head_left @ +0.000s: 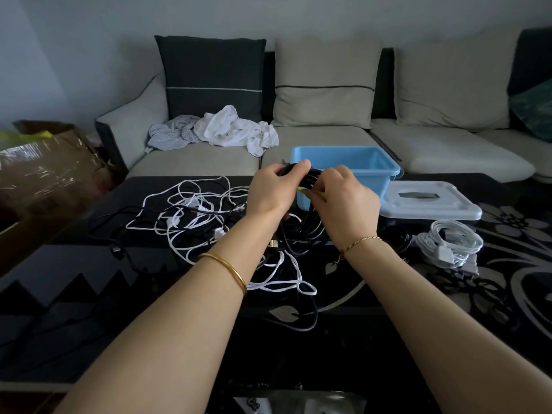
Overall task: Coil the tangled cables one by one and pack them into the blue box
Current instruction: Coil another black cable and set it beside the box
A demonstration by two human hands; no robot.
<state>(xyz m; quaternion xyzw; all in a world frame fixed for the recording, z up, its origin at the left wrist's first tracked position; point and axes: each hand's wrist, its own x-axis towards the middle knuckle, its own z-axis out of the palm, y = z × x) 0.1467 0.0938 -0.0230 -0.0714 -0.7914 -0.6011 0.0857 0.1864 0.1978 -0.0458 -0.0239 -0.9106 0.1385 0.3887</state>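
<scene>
Gripping black coil (312, 176) w/ L hand (270, 189), fingers curled round loops to stop them springing. Pinching yellow bit (302, 189) w/ R hand (340, 198), prob. to tie off. Holding just before blue box (385, 177), lid (430, 204) off for drop-in. Leaving tangle (191, 216) on table (89, 279).

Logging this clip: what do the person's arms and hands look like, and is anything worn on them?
Both arms are bare, with no sleeves in view and no gloves. Behind the left hand sits a plain, smooth gold bangle; behind the right hand, a thinner twisted gold bracelet circles the wrist.
</scene>
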